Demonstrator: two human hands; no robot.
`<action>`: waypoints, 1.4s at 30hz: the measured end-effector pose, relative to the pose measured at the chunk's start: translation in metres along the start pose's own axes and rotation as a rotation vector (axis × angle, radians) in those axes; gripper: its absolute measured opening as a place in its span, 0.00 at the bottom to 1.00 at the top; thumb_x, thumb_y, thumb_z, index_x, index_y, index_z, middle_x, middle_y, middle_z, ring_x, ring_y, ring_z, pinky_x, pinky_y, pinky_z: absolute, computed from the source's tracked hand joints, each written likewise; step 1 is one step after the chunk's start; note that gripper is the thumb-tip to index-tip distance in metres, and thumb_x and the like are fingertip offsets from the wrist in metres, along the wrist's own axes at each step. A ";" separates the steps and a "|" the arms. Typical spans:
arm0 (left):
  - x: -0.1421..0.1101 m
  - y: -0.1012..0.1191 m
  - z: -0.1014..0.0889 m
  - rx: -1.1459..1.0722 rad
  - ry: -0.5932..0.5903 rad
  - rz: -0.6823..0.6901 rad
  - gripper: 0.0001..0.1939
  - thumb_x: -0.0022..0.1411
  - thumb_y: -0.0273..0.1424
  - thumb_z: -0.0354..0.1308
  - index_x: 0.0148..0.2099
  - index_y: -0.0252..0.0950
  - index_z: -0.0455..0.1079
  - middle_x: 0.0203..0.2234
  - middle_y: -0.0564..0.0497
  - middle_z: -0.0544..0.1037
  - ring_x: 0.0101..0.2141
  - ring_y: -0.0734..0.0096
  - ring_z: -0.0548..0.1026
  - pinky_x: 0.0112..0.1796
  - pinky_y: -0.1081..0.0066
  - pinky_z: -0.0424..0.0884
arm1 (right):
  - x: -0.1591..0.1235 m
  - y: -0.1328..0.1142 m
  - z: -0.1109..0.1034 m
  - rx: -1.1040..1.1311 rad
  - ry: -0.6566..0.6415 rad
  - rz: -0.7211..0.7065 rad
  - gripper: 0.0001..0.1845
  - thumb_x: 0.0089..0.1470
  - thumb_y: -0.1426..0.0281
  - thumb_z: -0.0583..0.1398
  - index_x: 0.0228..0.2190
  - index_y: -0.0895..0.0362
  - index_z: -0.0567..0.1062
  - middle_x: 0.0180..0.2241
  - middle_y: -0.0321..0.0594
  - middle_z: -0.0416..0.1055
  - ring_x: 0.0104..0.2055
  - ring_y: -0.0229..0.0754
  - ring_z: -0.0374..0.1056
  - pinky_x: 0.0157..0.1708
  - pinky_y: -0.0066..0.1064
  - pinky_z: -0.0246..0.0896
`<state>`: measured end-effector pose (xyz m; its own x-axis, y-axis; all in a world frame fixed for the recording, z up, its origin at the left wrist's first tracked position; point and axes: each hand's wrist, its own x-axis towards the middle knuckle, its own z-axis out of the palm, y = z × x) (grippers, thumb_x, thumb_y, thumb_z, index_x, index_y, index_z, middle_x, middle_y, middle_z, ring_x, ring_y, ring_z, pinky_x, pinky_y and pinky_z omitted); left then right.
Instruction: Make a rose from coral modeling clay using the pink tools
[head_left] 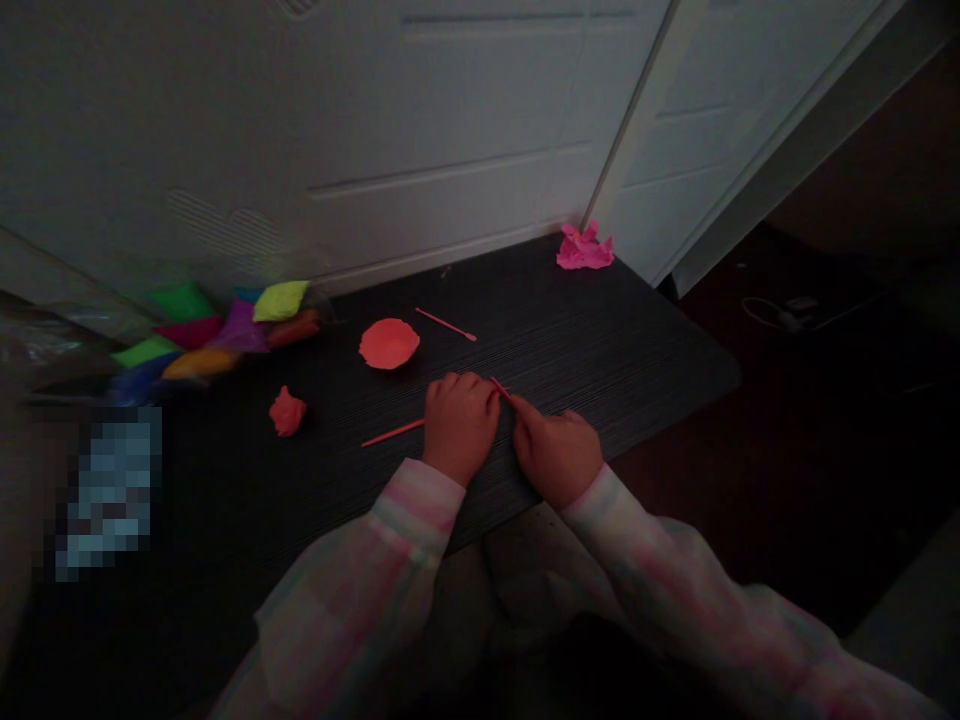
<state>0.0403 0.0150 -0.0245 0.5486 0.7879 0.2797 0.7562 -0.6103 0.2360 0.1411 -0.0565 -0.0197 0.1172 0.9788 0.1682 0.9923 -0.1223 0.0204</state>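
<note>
The left hand (461, 425) closes over a red plastic stick (394, 433) whose long end runs left across the bench (600, 350), the right hand (556, 458) just beside it, touching the stick's far tip.

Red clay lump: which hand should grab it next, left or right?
Probably the left hand: it lies nearer the red clay lump, while the right hand sits farther off, beyond the left. Both meet at a thin red stick.
</note>
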 end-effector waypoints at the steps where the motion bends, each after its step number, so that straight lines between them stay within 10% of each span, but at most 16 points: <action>1: 0.000 0.000 0.000 0.004 -0.002 -0.001 0.11 0.56 0.31 0.43 0.32 0.37 0.66 0.29 0.51 0.70 0.33 0.68 0.63 0.33 0.66 0.57 | 0.002 -0.001 0.000 -0.004 0.000 0.002 0.19 0.49 0.69 0.46 0.44 0.54 0.65 0.18 0.38 0.71 0.19 0.37 0.64 0.25 0.29 0.47; 26: 0.009 0.016 0.005 -0.111 0.152 -0.047 0.09 0.56 0.31 0.44 0.30 0.39 0.65 0.29 0.53 0.71 0.35 0.71 0.63 0.37 0.65 0.58 | -0.012 0.020 0.017 0.737 0.352 0.252 0.17 0.50 0.64 0.47 0.38 0.59 0.66 0.29 0.43 0.70 0.24 0.38 0.66 0.20 0.26 0.59; 36: -0.050 -0.097 -0.037 0.054 0.563 -0.337 0.08 0.52 0.31 0.49 0.33 0.38 0.68 0.28 0.52 0.73 0.34 0.69 0.66 0.40 0.64 0.58 | -0.010 0.019 0.014 0.855 0.165 0.491 0.26 0.46 0.57 0.47 0.43 0.58 0.64 0.27 0.41 0.69 0.25 0.40 0.65 0.24 0.28 0.57; 42: -0.085 -0.152 -0.055 0.012 0.530 -0.533 0.08 0.51 0.31 0.51 0.31 0.35 0.70 0.27 0.50 0.74 0.32 0.70 0.67 0.36 0.68 0.62 | -0.011 0.016 0.009 0.815 0.129 0.541 0.27 0.45 0.55 0.48 0.43 0.58 0.64 0.22 0.39 0.67 0.23 0.40 0.63 0.22 0.28 0.55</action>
<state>-0.1409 0.0360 -0.0328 -0.1362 0.8296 0.5415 0.8769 -0.1534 0.4556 0.1557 -0.0673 -0.0295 0.6066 0.7926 0.0616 0.5359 -0.3504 -0.7682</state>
